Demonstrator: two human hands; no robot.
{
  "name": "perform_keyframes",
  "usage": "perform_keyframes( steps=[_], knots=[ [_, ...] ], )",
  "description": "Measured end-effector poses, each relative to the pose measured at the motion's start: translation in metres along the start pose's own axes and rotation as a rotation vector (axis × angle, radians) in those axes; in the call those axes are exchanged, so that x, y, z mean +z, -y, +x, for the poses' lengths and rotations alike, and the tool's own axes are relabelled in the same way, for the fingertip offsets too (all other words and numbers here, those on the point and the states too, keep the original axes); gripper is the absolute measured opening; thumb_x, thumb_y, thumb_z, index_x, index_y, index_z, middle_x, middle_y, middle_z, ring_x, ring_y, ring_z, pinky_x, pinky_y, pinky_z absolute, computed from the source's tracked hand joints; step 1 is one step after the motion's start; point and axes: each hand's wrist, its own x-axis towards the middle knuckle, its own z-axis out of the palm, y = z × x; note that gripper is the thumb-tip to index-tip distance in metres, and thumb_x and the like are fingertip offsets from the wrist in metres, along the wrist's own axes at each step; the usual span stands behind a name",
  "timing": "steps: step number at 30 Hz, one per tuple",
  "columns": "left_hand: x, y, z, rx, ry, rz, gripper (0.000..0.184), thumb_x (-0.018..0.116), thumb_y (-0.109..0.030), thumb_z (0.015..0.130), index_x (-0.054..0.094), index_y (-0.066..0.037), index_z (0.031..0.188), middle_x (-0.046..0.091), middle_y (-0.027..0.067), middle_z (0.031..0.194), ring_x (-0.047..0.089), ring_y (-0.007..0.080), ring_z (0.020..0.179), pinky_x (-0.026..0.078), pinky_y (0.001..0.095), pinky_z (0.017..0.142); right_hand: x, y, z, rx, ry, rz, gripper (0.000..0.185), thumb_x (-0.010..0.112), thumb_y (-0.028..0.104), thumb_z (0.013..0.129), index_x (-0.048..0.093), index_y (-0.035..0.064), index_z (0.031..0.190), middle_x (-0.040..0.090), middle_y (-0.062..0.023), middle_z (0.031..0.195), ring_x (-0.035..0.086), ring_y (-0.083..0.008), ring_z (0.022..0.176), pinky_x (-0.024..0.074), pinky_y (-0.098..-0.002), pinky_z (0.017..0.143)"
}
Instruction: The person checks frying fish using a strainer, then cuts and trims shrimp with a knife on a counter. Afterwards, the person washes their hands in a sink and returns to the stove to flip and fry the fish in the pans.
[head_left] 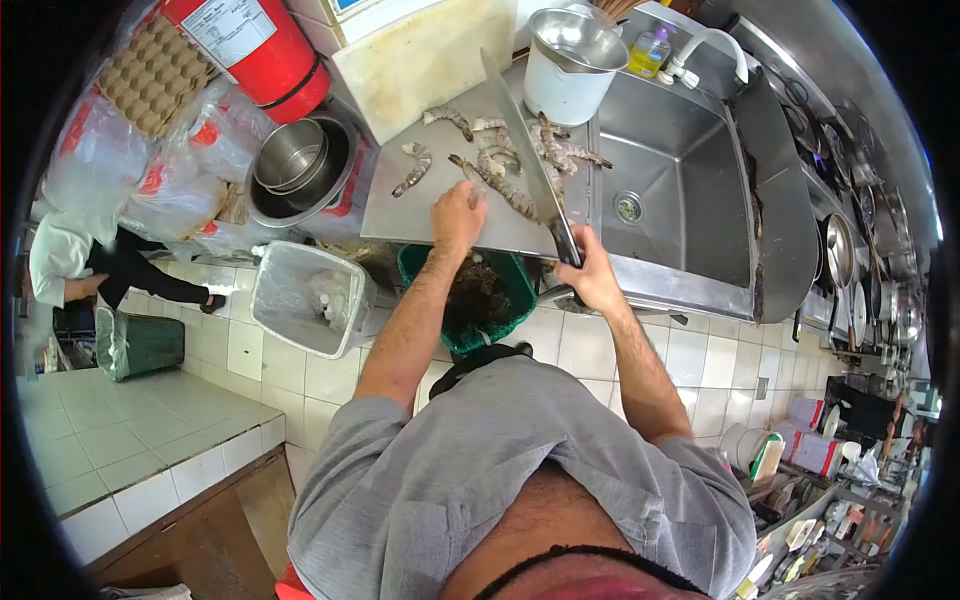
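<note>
My right hand [592,272] is closed around the black handle of a large kitchen knife [520,130], its long blade slanting up and left over the steel counter [400,215]. Several raw shrimp [500,185], grey and shell-on, lie about the blade, some partly hidden by it. My left hand [458,215] is at the counter's front edge with its fingers drawn together. A small pale bit shows at its fingertips, right beside a shrimp; what it is I cannot make out. Farther left lies another shrimp [412,168], apart from the pile.
A steel sink [660,130] adjoins the counter on the right. Behind stand a white bucket with a metal bowl [575,45] and a cutting board [420,60]. Below are a green-lined bin [520,285] and a clear plastic bin [270,310]. Another person [70,260] is at far left.
</note>
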Motion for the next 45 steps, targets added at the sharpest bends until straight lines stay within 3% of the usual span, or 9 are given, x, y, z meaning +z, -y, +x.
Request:
perform_keyframes(
  steps=[2, 5, 7, 9, 29, 38, 41, 43, 45],
  knots=[
    [-0.012, 0.0, -0.001, -0.071, 0.011, -0.197, 0.031, 0.067, -0.024, 0.077, 0.06, 0.001, 0.095, 0.065, 0.0121, 0.078, 0.064, 0.0267, 0.069, 0.05, 0.035, 0.063, -0.005, -0.03, -0.015, 0.001, 0.015, 0.058, 0.027, 0.057, -0.003, 0.074, 0.045, -0.0006, 0.098, 0.051, -0.0043, 0.077, 0.048, -0.0106, 0.057, 0.0407, -0.0253, 0.052],
    [-0.022, 0.02, 0.001, -0.197, 0.021, -0.463, 0.035, 0.069, -0.023, 0.077, 0.059, 0.003, 0.097, 0.065, 0.0096, 0.076, 0.063, 0.02, 0.069, 0.05, 0.0309, 0.063, -0.009, -0.024, -0.037, 0.047, 0.0, -0.093, 0.027, 0.058, -0.002, 0.076, 0.044, 0.0012, 0.099, 0.05, -0.0045, 0.074, 0.048, -0.0102, 0.056, 0.0395, -0.0264, 0.049],
    [-0.044, 0.018, 0.002, -0.22, 0.048, -0.429, 0.032, 0.069, -0.018, 0.078, 0.059, 0.005, 0.098, 0.063, 0.0078, 0.078, 0.062, 0.0156, 0.069, 0.051, 0.0279, 0.063, -0.01, -0.026, -0.046, 0.102, 0.038, -0.096, 0.031, 0.061, 0.006, 0.076, 0.046, 0.0022, 0.103, 0.054, -0.0076, 0.073, 0.053, -0.0171, 0.064, 0.0443, -0.032, 0.062],
    [-0.057, 0.024, 0.005, -0.464, 0.165, -0.941, 0.023, 0.063, -0.012, 0.083, 0.058, 0.003, 0.1, 0.063, 0.0085, 0.084, 0.063, 0.018, 0.072, 0.052, 0.0279, 0.065, -0.009, -0.029, -0.051, 0.243, 0.105, -0.005, 0.032, 0.061, 0.007, 0.077, 0.046, 0.0013, 0.105, 0.053, -0.0071, 0.072, 0.051, -0.014, 0.056, 0.0425, -0.0309, 0.053],
    [-0.095, 0.004, 0.025, -0.26, 0.184, -1.169, 0.029, 0.055, 0.003, 0.079, 0.056, 0.001, 0.108, 0.054, 0.0018, 0.085, 0.053, 0.0105, 0.072, 0.046, 0.0246, 0.067, -0.005, -0.038, -0.073, 0.248, 0.083, 0.096, 0.029, 0.061, 0.005, 0.079, 0.048, -0.0003, 0.104, 0.053, -0.0053, 0.07, 0.049, -0.011, 0.051, 0.0405, -0.0286, 0.048],
    [-0.089, -0.019, 0.073, -0.269, 0.303, -0.754, 0.03, 0.062, -0.007, 0.079, 0.055, 0.001, 0.107, 0.058, 0.0039, 0.088, 0.054, 0.0109, 0.073, 0.045, 0.0242, 0.068, -0.002, -0.025, -0.078, 0.244, 0.014, 0.1, 0.032, 0.061, 0.005, 0.08, 0.046, -0.0003, 0.108, 0.054, -0.0059, 0.073, 0.05, -0.0107, 0.051, 0.0406, -0.0279, 0.046],
    [-0.062, -0.023, 0.085, -0.064, 0.116, -0.68, 0.036, 0.064, -0.015, 0.077, 0.055, 0.0, 0.109, 0.062, 0.0094, 0.091, 0.058, 0.0168, 0.083, 0.045, 0.0277, 0.073, 0.002, -0.036, -0.077, 0.239, -0.035, 0.135, 0.033, 0.061, 0.006, 0.081, 0.046, -0.0001, 0.109, 0.055, -0.0059, 0.073, 0.05, -0.0098, 0.051, 0.0401, -0.0268, 0.044],
    [-0.057, 0.002, 0.092, 0.24, -0.145, 0.132, 0.041, 0.064, -0.023, 0.078, 0.055, -0.006, 0.114, 0.06, 0.0138, 0.103, 0.055, 0.0269, 0.099, 0.044, 0.0411, 0.083, 0.001, -0.034, -0.078, 0.236, -0.043, 0.132, 0.032, 0.061, 0.006, 0.081, 0.046, 0.0001, 0.109, 0.055, -0.0057, 0.072, 0.05, -0.0094, 0.05, 0.0399, -0.0264, 0.044],
    [-0.069, 0.026, 0.088, 0.104, -0.117, 0.237, 0.041, 0.063, -0.026, 0.078, 0.056, -0.009, 0.115, 0.058, 0.0143, 0.107, 0.052, 0.0294, 0.103, 0.041, 0.0468, 0.085, -0.001, -0.032, -0.079, 0.234, -0.052, 0.137, 0.032, 0.062, 0.007, 0.082, 0.046, 0.0003, 0.109, 0.055, -0.0055, 0.072, 0.05, -0.0091, 0.049, 0.0397, -0.026, 0.043]
  ],
)
